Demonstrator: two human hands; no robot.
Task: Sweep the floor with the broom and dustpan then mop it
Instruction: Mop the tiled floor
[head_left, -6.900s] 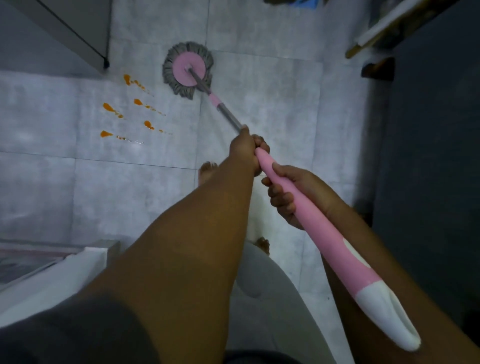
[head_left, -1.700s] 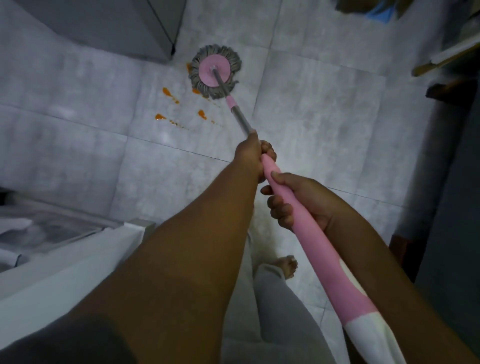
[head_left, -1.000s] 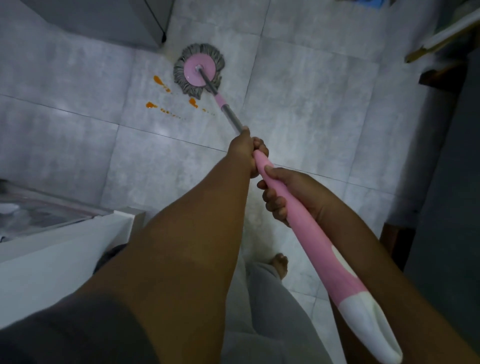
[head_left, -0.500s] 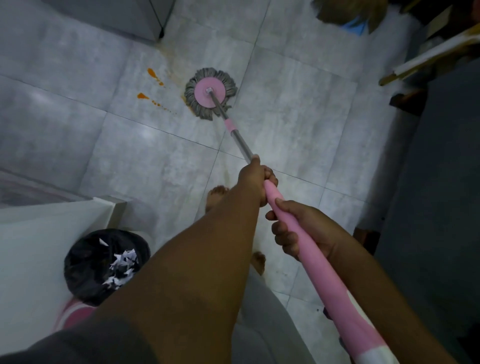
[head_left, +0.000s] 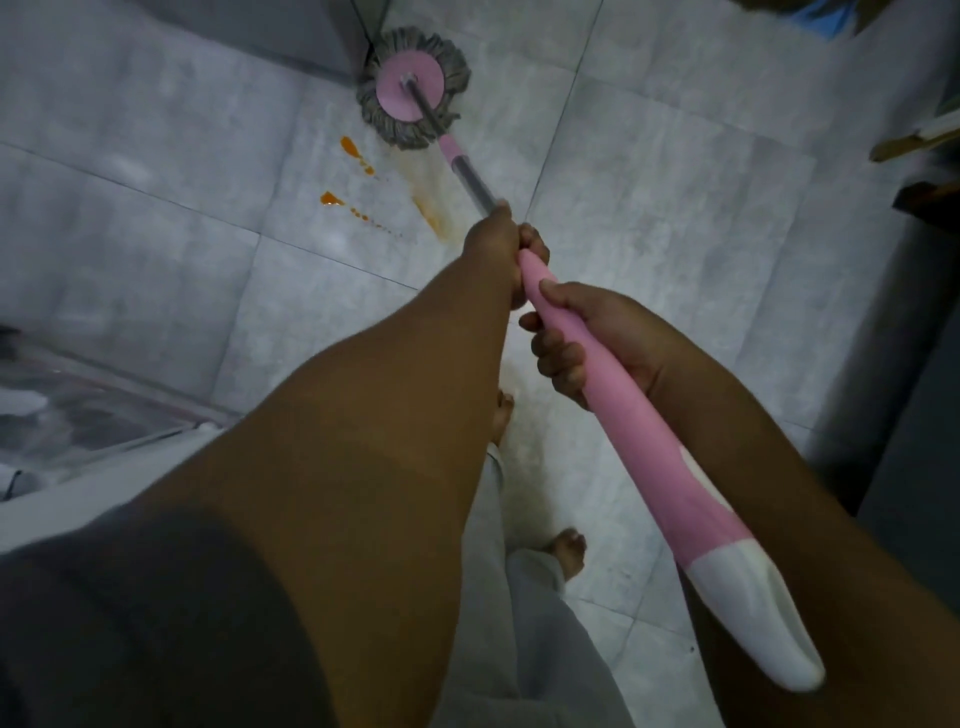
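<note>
L hand (head_left: 498, 244) is clenched round the mop handle (head_left: 649, 441), right where the pink grip meets the metal shaft (head_left: 472, 182), back of the hand up. R hand (head_left: 587, 338) is just behind it, nearer the person. Its fingers curl under the pink grip and the thumb is laid along the top. Both arms are stretched fwd. The handle's white end cap (head_left: 753, 623) sticks out beside the R forearm, at the far end from the mop head.

Mop head (head_left: 413, 85) is round, a pink disc w/ grey strands. It sits flat on the tiled floor (head_left: 649, 182) at the shaft's tip, right at the bottom corner of a grey cabinet (head_left: 311, 31). On the near side of the mop head, twd the person, there's a pale orange smear (head_left: 431, 213) beside the shaft. Left of that are two bright orange splashes (head_left: 350, 148) w/ thin droplet trails, near the mop head but not touching it. Bare feet (head_left: 566, 556) and grey trousers (head_left: 519, 623) are well back from the mop head, below the hands. A white ledge (head_left: 52, 499) is far left and well back too. Wood pieces (head_left: 914, 145) lie off to the right of the mop head, can't tell what they are.
</note>
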